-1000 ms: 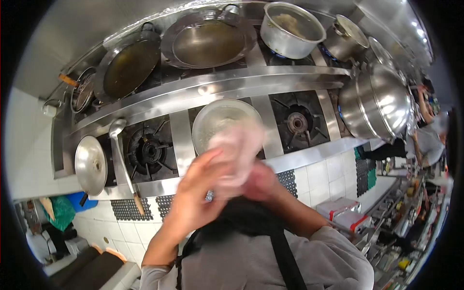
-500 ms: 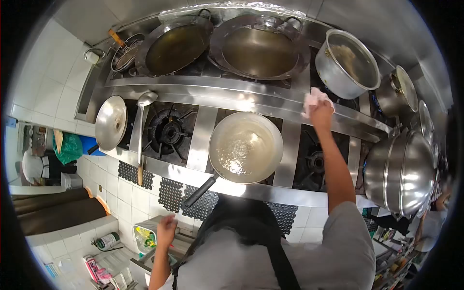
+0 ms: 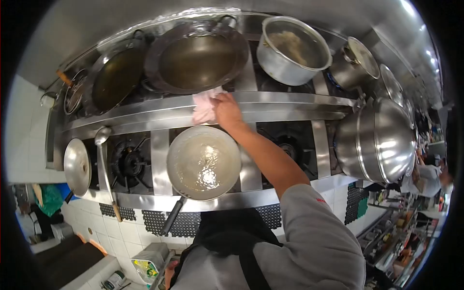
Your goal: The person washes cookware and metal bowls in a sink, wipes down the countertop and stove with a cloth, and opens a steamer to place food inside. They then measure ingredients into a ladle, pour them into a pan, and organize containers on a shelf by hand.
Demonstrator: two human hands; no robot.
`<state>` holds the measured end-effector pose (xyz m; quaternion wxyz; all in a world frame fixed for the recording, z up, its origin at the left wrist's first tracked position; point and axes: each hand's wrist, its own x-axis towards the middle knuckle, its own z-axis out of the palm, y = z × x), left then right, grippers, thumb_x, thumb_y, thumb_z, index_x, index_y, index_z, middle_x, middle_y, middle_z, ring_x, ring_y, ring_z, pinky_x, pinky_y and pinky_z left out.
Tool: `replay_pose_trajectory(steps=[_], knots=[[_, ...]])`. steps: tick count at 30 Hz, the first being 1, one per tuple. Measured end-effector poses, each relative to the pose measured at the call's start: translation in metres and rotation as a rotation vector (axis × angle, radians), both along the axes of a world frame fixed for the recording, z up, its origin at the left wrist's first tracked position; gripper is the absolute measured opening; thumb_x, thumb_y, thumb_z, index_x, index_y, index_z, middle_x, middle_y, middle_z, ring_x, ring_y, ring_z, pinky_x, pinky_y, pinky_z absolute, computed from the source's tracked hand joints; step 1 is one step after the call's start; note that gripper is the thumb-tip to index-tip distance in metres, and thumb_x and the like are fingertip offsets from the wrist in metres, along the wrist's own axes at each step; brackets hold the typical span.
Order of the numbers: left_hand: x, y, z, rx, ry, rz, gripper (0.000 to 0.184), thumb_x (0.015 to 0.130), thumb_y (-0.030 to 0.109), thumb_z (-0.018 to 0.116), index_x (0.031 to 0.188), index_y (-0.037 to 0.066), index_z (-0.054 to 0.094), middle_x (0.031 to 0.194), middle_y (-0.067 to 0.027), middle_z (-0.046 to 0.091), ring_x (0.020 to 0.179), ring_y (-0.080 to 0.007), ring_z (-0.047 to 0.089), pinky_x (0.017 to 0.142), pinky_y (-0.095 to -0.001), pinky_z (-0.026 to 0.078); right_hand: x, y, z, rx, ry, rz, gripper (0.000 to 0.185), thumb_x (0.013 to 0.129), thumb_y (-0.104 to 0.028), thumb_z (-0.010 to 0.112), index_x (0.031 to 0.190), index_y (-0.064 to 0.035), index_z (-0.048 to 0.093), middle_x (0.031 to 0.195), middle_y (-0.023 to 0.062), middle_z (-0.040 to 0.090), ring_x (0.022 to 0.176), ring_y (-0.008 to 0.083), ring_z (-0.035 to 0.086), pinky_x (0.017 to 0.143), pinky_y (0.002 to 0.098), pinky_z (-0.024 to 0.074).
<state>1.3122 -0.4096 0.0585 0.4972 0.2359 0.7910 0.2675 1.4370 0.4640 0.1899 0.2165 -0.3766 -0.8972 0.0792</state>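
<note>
My right hand (image 3: 227, 110) is closed on a pink cloth (image 3: 205, 106), which lies against the raised steel ledge (image 3: 280, 98) between the two burner rows. Just below the cloth, a pan (image 3: 204, 163) with a black handle holds clear, shiny liquid. Behind the ledge is a large dark wok (image 3: 198, 63) with liquid in it. Only a small part of my left hand (image 3: 171, 270) shows low beside my body, near a bin; its fingers are too hidden to read.
A second wok (image 3: 116, 79), a pot with food in liquid (image 3: 290, 65) and a smaller pot (image 3: 355, 63) line the back. A ladle (image 3: 105, 169) and a tilted pan (image 3: 77, 166) are at left, a big steel pot (image 3: 374, 140) at right. A person (image 3: 425, 176) stands far right.
Both hands were at the cloth above the pan. Then my right hand carried it to the ledge's right side, and it has since moved left along the ledge. My left hand has dropped low.
</note>
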Motion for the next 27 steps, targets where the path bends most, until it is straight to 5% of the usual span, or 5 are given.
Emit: replay_pose_trajectory(steps=[4,5,8,11,27], knots=[[-0.025,0.008,0.007,0.029,-0.042,0.167,0.019,0.103,0.008,0.054,0.116,0.007,0.068,0.105,-0.0048,0.074,0.095,-0.0213,0.071,0.086,-0.0341,0.056,0.143,0.049,-0.022,0.093,-0.051,-0.178,0.031,0.091,-0.017,0.058,0.118,-0.0081,0.069,0.117,0.0126,0.066,0.113,0.0322,0.060,0.100,0.0449,0.0471],[-0.040,0.016,0.018,-0.018,0.536,-0.612,0.016,0.104,0.014,0.057,0.116,0.010,0.066,0.097,-0.0019,0.070,0.079,-0.0207,0.067,0.072,-0.0336,0.054,0.184,0.059,-0.018,0.140,-0.152,-0.240,0.031,0.092,-0.018,0.057,0.119,-0.0083,0.069,0.118,0.0133,0.066,0.113,0.0324,0.060,0.101,0.0458,0.0467],[-0.013,0.136,0.124,-0.161,-0.348,0.739,0.017,0.103,0.023,0.062,0.111,0.009,0.066,0.088,0.0016,0.066,0.068,-0.0133,0.059,0.059,-0.0296,0.046,0.306,0.103,-0.024,0.305,-0.391,-0.487,0.028,0.092,-0.014,0.056,0.117,-0.0058,0.067,0.117,0.0155,0.067,0.110,0.0335,0.063,0.101,0.0474,0.0476],[-0.011,0.158,0.129,-0.171,-0.111,0.361,0.021,0.101,0.027,0.065,0.110,0.008,0.067,0.086,0.0024,0.065,0.067,-0.0085,0.056,0.057,-0.0252,0.042,0.429,0.155,-0.045,0.252,-0.425,-0.616,0.042,0.091,-0.020,0.059,0.127,0.0025,0.061,0.126,0.0227,0.063,0.121,0.0388,0.059,0.108,0.0476,0.0438],[0.044,0.122,0.112,-0.306,-0.186,0.745,0.019,0.094,0.020,0.068,0.109,0.007,0.070,0.082,0.0035,0.066,0.068,-0.0080,0.058,0.061,-0.0254,0.046,0.157,0.082,-0.034,-1.292,0.259,-0.209,0.052,0.102,-0.048,0.058,0.114,0.0006,0.072,0.102,0.0094,0.072,0.092,0.0186,0.067,0.083,0.0336,0.0527]])
